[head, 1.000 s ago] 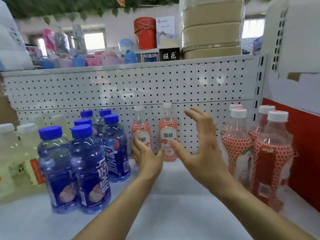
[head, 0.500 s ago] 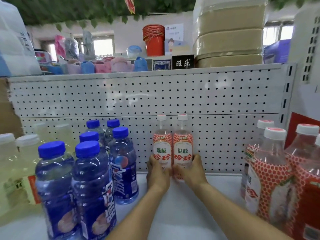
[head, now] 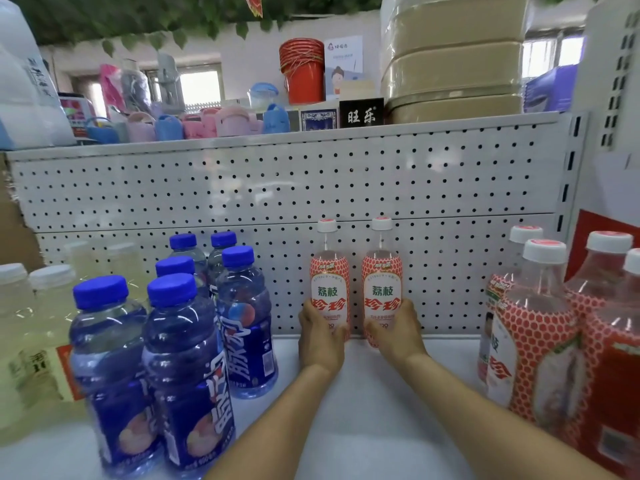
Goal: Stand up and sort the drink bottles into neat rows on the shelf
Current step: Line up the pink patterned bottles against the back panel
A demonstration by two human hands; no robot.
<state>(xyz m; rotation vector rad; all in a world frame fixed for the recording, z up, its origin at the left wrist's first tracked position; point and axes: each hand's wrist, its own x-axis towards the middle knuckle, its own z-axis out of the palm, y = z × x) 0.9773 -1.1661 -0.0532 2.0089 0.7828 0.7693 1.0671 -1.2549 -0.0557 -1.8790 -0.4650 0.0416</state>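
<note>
Lychee bottles: two slim bottles, left bottle [head: 329, 278] and right bottle [head: 382, 277], upright, side by side at the back of the shelf [head: 363, 410], against the pegboard [head: 277, 188]; white caps, red-and-white labels facing forward.
Left hand [head: 320, 337]: wrapped around the lower part of the left bottle.
Right hand [head: 396, 332]: wrapped around the lower part of the right bottle.
Blue bottles [head: 180, 358]: six with blue caps, standing in a loose cluster left of the hands, apart from the lychee pair.
Pale bottles [head: 31, 334]: yellowish, white caps, far left, behind and beside the blue ones.
Large red bottles [head: 540, 334]: white caps, red honeycomb labels, grouped upright at the right edge.
Upper shelf: red bucket [head: 302, 71], small pastel tubs [head: 207, 121], stacked beige packs [head: 453, 57].
</note>
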